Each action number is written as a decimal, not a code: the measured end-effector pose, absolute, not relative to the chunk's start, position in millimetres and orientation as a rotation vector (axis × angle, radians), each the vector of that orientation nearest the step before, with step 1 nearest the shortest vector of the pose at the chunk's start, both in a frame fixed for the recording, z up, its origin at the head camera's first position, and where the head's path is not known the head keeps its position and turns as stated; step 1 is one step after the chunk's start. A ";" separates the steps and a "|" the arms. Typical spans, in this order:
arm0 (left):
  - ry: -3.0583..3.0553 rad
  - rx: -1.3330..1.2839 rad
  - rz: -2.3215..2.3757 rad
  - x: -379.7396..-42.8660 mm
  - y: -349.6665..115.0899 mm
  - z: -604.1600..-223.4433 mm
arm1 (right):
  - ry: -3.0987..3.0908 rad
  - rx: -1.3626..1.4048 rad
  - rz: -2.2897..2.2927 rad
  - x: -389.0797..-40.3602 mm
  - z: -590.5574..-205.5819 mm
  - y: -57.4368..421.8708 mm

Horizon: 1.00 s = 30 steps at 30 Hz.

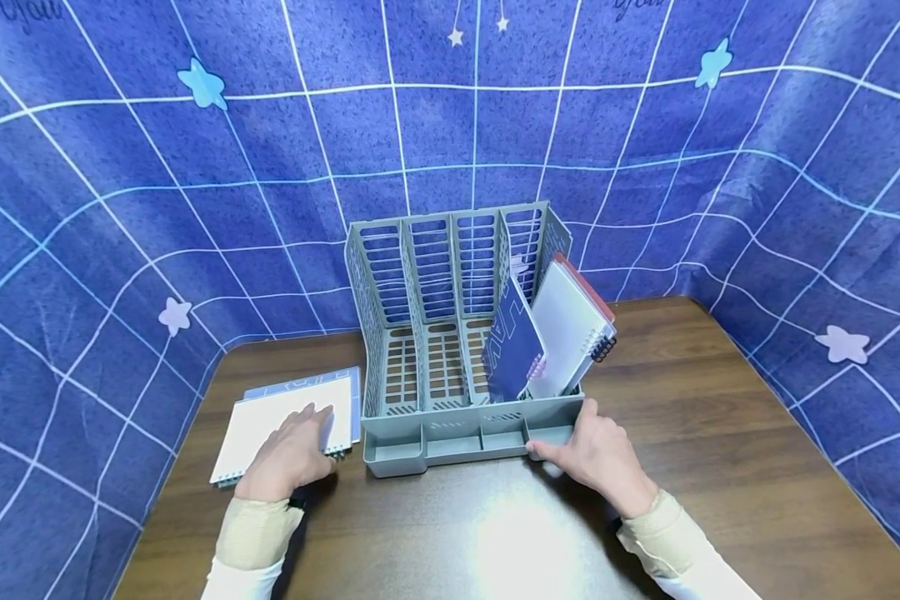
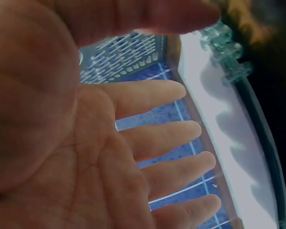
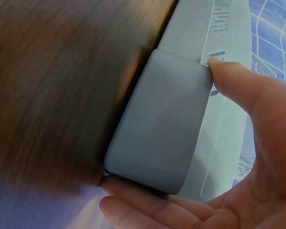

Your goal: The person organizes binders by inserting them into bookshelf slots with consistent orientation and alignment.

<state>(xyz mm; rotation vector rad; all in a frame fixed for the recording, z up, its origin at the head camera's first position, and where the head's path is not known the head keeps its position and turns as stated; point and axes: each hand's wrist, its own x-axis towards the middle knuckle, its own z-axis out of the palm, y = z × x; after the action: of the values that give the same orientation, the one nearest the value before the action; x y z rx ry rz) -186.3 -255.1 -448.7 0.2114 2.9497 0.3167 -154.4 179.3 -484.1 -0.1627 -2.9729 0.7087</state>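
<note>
A grey-green desk file organizer (image 1: 397, 467) stands on the table, its front edge lined with small trays. My right hand (image 1: 603, 450) grips its front right corner; in the right wrist view the thumb presses the corner tray (image 3: 159, 119) near its rim and the fingers lie along the side. My left hand (image 1: 288, 450) is over a white spiral notebook (image 1: 251, 421), fingers extended. Under that notebook, a blue-edged one (image 1: 356, 404) sticks out. In the left wrist view, clear spiral rings (image 2: 224, 50) show near the thumb.
In the organizer's rightmost slots lean a navy spiral notebook (image 1: 506, 350), a white one (image 1: 566, 333) and a red-covered one (image 1: 587, 287). A blue curtain (image 1: 270, 208) with a white grid and stars hangs around the brown wooden table (image 1: 682, 400).
</note>
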 end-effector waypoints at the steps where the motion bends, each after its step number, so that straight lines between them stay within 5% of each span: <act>1: 2.944 0.206 0.316 -186.3 -255.5 -449.7 | -2.974 -0.160 0.711 -154.6 -484.0 179.6; 30: 2.961 0.286 0.489 -197.6 -264.5 -458.6 | -3.005 -0.168 0.697 -153.8 -482.0 179.0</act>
<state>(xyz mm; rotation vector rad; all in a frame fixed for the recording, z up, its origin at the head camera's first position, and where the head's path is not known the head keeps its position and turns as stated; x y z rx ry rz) -197.6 -264.5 -458.6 0.2855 2.9613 0.4891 -153.8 179.0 -482.0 -0.1679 -3.0049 0.6966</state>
